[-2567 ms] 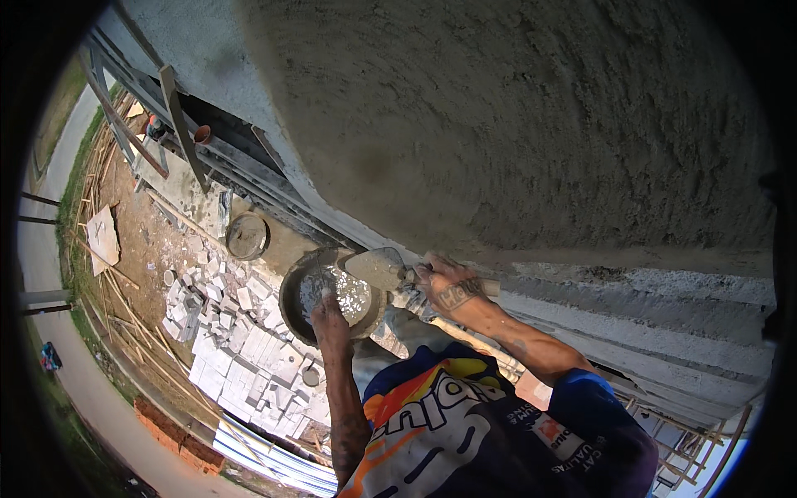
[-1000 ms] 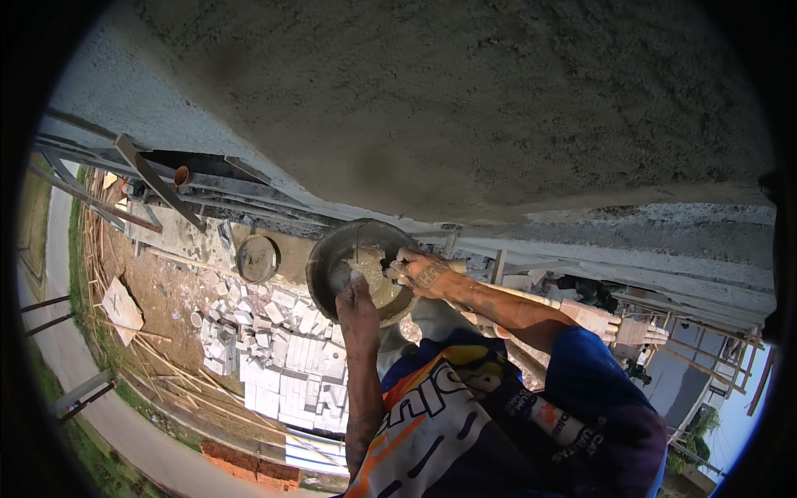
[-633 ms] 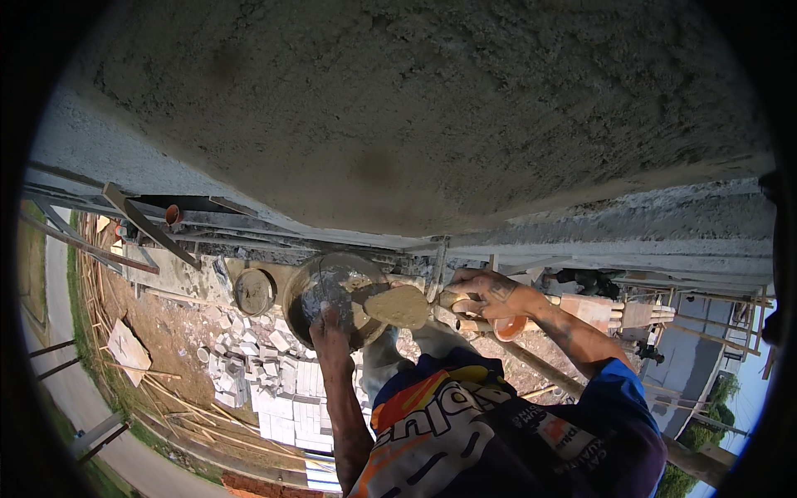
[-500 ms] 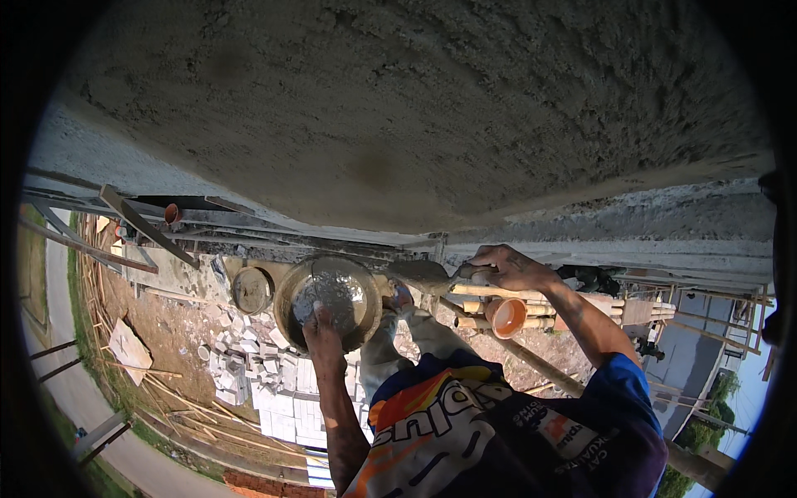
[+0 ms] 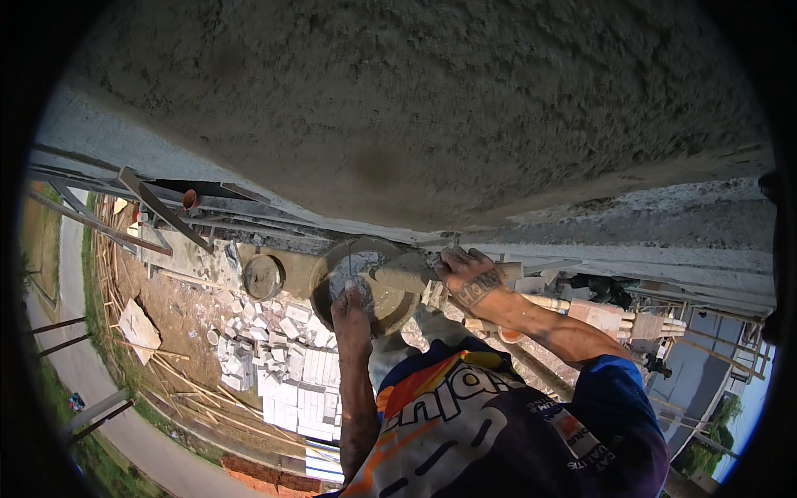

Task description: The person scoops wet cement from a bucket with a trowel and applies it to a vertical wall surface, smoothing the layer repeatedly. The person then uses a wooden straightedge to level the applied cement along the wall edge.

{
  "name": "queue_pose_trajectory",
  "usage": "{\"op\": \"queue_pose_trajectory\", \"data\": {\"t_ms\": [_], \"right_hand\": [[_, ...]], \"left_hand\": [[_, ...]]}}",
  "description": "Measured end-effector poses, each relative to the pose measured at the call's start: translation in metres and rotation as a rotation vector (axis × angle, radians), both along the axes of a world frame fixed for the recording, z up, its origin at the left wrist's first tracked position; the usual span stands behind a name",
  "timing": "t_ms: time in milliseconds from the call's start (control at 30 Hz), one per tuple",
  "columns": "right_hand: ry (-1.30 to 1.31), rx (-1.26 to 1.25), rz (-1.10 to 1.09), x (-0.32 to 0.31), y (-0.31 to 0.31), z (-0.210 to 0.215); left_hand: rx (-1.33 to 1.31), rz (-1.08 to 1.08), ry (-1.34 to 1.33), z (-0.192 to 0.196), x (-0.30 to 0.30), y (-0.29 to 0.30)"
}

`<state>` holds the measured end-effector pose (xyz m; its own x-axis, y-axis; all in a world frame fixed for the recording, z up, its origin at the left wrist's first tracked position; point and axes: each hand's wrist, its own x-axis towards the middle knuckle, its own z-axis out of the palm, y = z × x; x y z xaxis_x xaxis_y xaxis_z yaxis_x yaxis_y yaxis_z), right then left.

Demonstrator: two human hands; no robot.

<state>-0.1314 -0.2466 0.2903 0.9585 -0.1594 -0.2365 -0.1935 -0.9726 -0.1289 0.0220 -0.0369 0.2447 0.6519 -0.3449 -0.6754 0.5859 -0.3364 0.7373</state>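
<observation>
My left hand (image 5: 352, 317) is closed on the near rim of a round, mortar-crusted basin (image 5: 321, 292), its thumb reaching over the inside. Wet grey mortar (image 5: 353, 264) lies in the basin. In my right hand (image 5: 470, 275) is a trowel (image 5: 400, 274), its mortar-covered blade pointing left over the right part of the basin. Fingers wrap around the trowel's handle, which they largely hide. Directly beyond both hands rises a wall (image 5: 398, 108) coated in rough, damp grey plaster.
Below lie a second round tub (image 5: 263, 277), a heap of pale blocks (image 5: 249, 340) and bamboo poles (image 5: 540, 369). My right forearm partly hides an orange bucket (image 5: 510, 336). Planks (image 5: 162, 207) jut out at the left, with a small reddish bucket (image 5: 191, 198) beside them.
The trowel has swung left from beside the basin to over it, with my right hand moving left and slightly down. The basin and left hand appear farther right; the view has shifted slightly.
</observation>
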Motion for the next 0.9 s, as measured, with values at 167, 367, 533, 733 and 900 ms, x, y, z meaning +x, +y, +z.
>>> {"op": "queue_pose_trajectory", "data": {"t_ms": [167, 367, 533, 733, 900], "right_hand": [[0.146, 0.002, 0.119, 0.043, 0.022, -0.114], [0.095, 0.214, 0.069, 0.007, -0.025, -0.109], [0.014, 0.361, -0.027, -0.022, -0.039, -0.014], [0.129, 0.771, -0.179, -0.059, -0.082, 0.054], [0.123, 0.737, -0.461, -0.073, -0.133, 0.025]], "left_hand": [[-0.029, -0.106, -0.075, -0.002, -0.021, -0.022], [0.06, -0.048, -0.09, -0.002, -0.021, -0.039], [-0.139, 0.192, 0.054, 0.02, 0.0, -0.017], [0.01, 0.135, -0.132, -0.016, 0.003, -0.004], [0.063, 0.068, -0.098, -0.025, 0.012, 0.014]]}}
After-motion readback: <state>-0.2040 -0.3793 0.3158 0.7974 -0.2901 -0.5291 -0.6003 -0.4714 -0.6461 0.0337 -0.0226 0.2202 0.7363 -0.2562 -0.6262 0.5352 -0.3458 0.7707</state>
